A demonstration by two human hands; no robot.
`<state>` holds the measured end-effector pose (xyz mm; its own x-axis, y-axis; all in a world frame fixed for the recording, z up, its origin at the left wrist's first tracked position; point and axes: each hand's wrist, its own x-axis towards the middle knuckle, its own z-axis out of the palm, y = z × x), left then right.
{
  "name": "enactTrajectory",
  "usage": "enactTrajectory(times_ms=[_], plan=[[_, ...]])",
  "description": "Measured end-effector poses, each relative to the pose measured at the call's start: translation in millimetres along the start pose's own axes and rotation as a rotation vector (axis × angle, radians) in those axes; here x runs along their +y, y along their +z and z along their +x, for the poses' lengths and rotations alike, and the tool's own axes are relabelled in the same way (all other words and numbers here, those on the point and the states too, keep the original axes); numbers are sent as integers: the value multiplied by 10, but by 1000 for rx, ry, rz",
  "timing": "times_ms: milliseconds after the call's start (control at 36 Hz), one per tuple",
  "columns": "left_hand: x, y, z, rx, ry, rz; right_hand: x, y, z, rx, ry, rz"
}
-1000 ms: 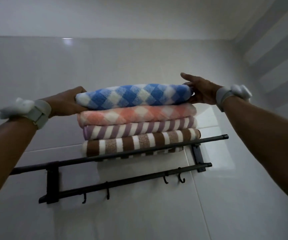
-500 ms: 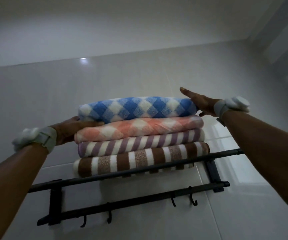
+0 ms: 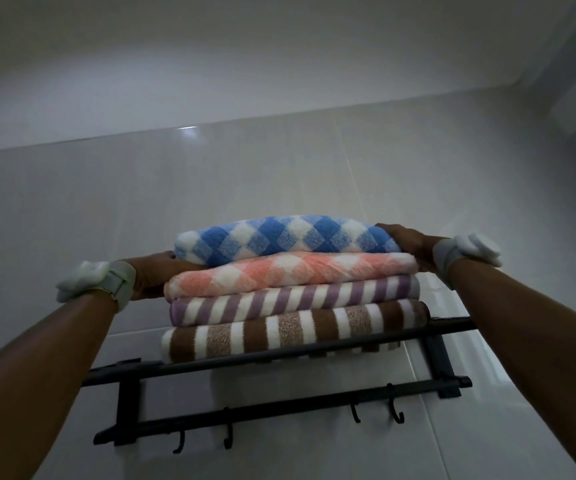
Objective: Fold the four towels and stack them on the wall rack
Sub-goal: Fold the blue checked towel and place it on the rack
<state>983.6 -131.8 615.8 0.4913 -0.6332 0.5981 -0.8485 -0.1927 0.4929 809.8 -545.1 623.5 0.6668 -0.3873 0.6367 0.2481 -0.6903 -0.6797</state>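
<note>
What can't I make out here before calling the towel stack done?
1. Head view: fingers of the left hand, hidden behind the stack at its left end; grip unclear.
2. Fingers of the right hand, hidden behind the blue checked towel.
3. Towels' rear edges and the rack shelf, blocked by the stack and front bar.

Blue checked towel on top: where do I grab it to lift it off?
Take the blue-and-white checked folded towel by its two short ends, one hand coming in from each side, near where the left hand and right hand are now. It lies long and flat on the pink checked towel, so lifting both ends likely keeps it folded.
</note>
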Motion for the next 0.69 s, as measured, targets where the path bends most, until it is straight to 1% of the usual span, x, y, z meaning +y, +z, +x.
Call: enactTrajectory(times_ms=[28, 83, 111, 167, 222, 278, 361, 417, 444, 528, 583, 639, 694], plan=[[45, 29, -16, 0, 13, 47, -54, 20, -30, 22, -59, -99], [129, 50, -50, 21, 21, 149, -203, 36, -157, 33, -101, -293], [150, 14, -35, 31, 14, 177, -292, 49, -245, 38, -109, -403], [115, -142, 31, 83, 2, 300, -413, 24, -339, 93, -99, -516], [-40, -353, 254, 95, 4, 415, -484, 5, -358, 153, -157, -568], [178, -235, 81, 138, 37, 520, -544, -5, -401, 256, -198, -622], [410, -77, -80, 261, 76, 520, -576, -24, -405, 409, -213, -602], [424, -102, -85, 289, 122, 578, -608, -4, -401, 453, -218, -599], [419, -121, -74, 307, 119, 632, -630, 13, -430, 476, -213, -611], [431, -140, -127, 404, 3, 781, -691, 57, -522, 550, -186, -683], [427, -160, -127, 483, -17, 841, -713, 67, -545, 626, -204, -763], [443, -187, -113, 530, -11, 841, -726, 52, -550, 697, -246, -811], [457, -243, -159, 593, -53, 767, -787, 78, -599, 716, -260, -817]])
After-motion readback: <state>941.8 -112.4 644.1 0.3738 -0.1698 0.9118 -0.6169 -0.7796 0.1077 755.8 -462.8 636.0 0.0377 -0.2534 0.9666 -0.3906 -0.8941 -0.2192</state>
